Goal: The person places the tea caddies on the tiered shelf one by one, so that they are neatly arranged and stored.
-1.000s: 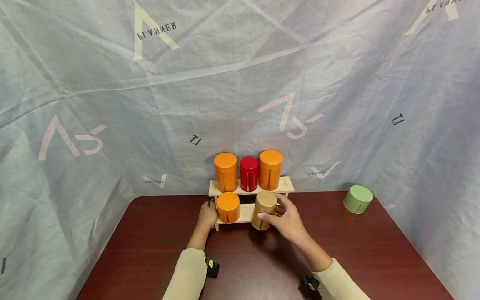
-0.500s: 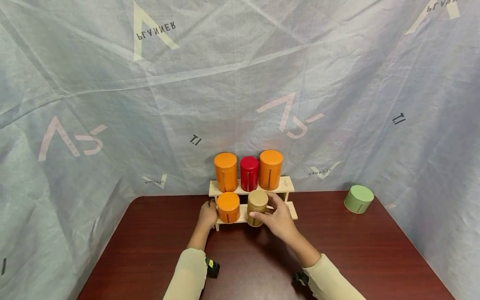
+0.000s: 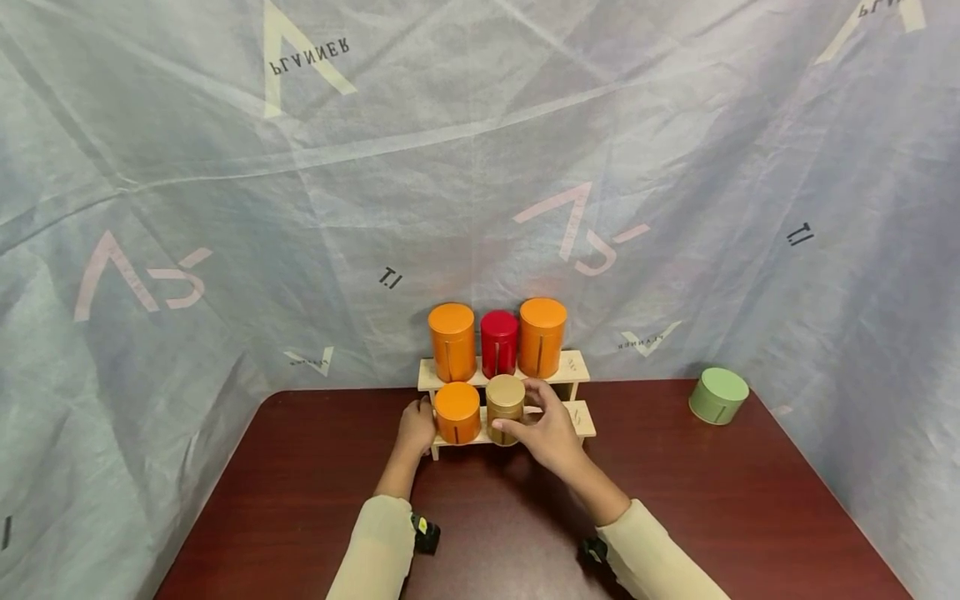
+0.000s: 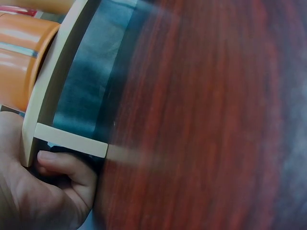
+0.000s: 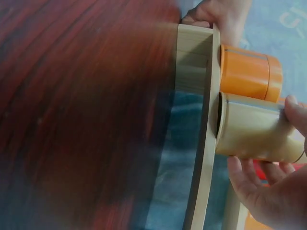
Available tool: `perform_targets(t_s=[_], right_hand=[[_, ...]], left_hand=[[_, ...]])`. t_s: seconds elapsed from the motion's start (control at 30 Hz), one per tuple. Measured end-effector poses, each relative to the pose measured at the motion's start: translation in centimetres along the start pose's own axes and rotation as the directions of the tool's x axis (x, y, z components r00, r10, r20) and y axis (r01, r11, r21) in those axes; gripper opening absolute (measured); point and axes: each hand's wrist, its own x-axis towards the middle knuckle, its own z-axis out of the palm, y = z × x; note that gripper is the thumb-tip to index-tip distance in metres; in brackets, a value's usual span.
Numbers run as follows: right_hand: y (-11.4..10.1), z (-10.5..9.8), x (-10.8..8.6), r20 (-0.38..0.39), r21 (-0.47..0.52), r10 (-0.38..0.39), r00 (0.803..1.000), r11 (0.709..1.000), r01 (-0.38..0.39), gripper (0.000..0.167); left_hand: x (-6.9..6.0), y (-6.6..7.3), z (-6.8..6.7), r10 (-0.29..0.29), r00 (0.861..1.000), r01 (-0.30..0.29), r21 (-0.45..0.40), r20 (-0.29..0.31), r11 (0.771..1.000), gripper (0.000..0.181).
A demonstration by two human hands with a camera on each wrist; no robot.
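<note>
My right hand (image 3: 553, 430) holds a gold canister (image 3: 506, 400) upright between thumb and fingers, on the lower step of a small two-step wooden rack (image 3: 573, 367). In the right wrist view the gold canister's base (image 5: 221, 123) is at the step's surface. Just left of it stands a short orange canister (image 3: 457, 417), with a narrow gap between them. My left hand (image 3: 417, 428) grips the rack's left end beside the leg; in the left wrist view a curled finger (image 4: 60, 162) lies under the step. Some left fingers are hidden.
On the upper step stand a tall orange canister (image 3: 452, 346), a red canister (image 3: 498, 346) and another tall orange canister (image 3: 542, 340). A green canister (image 3: 718, 396) is at the dark red table's (image 3: 675, 500) back right. A grey cloth (image 3: 337, 208) hangs behind.
My right hand has brought the gold canister left and slightly back, from the front of the rack onto the lower step beside the short orange one. The left hand has stayed in place.
</note>
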Motion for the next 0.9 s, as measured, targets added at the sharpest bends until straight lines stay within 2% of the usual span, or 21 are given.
perform_targets(t_s=[0.3,0.47,0.67,0.9], right_hand=[[0.2,0.4,0.6,-0.011,-0.080,0.037,0.999,0.996,-0.038,0.071],[0.7,0.5,0.2,-0.004,-0.173,0.063,0.998,0.983,-0.063,0.065],[0.7,0.7,0.2,0.002,-0.224,0.054,0.999,0.973,-0.052,0.061],[0.8,1.2,0.0,-0.003,-0.345,0.036,0.999,0.938,-0.035,0.066]], left_hand=[[0.1,0.0,0.0,-0.002,1.000,0.001,0.024,0.021,1.000,0.053],[0.1,-0.2,0.0,-0.011,0.999,0.011,0.008,0.043,1.000,0.051],[0.2,-0.1,-0.1,0.018,0.999,-0.018,0.013,0.028,1.000,0.051],[0.1,-0.2,0.0,-0.002,1.000,0.001,0.019,0.030,1.000,0.053]])
